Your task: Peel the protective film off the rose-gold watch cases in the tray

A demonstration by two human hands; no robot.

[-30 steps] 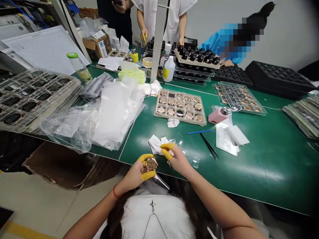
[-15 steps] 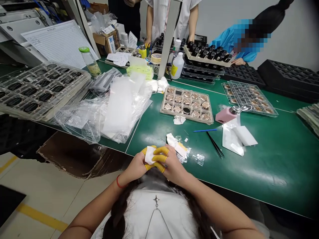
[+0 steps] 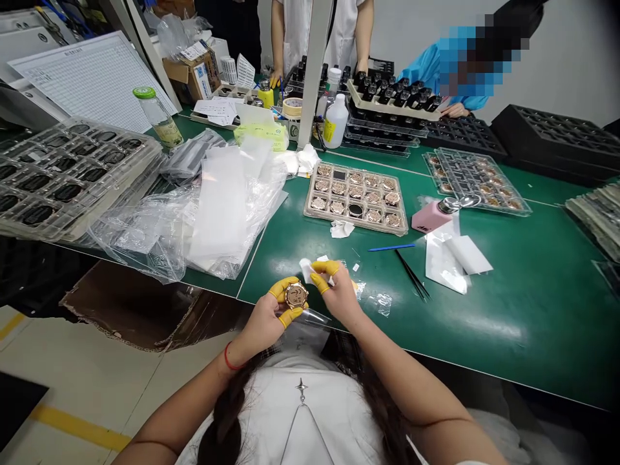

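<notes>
Between the yellow-cotted fingers of my left hand (image 3: 271, 313) is a round, gold-coloured watch case (image 3: 296, 295), its marked back facing up. My right hand (image 3: 338, 290), also in yellow finger cots, pinches a white wipe (image 3: 307, 270) just beyond the watch case, apart from it. Past my hands lies a clear tray (image 3: 356, 227) with several gold watch cases in its pockets. Black tweezers (image 3: 411, 274) and a blue stick (image 3: 391, 247) rest on the green table to the right. A crumpled white wipe (image 3: 342, 228) touches the tray's front edge.
A pink pump bottle (image 3: 431, 217) stands right of the tray, near white sheets (image 3: 448, 261). Plastic bags (image 3: 140, 239) and stacked trays (image 3: 72, 174) fill the left. Behind are a white bottle (image 3: 336, 121), a metal post (image 3: 314, 71) and two people. An open cardboard box (image 3: 130, 303) sits below the table edge.
My right hand has moved away from my left, taking the white wipe off the watch case. The case's back now shows in my left hand. The whole view has shifted slightly.
</notes>
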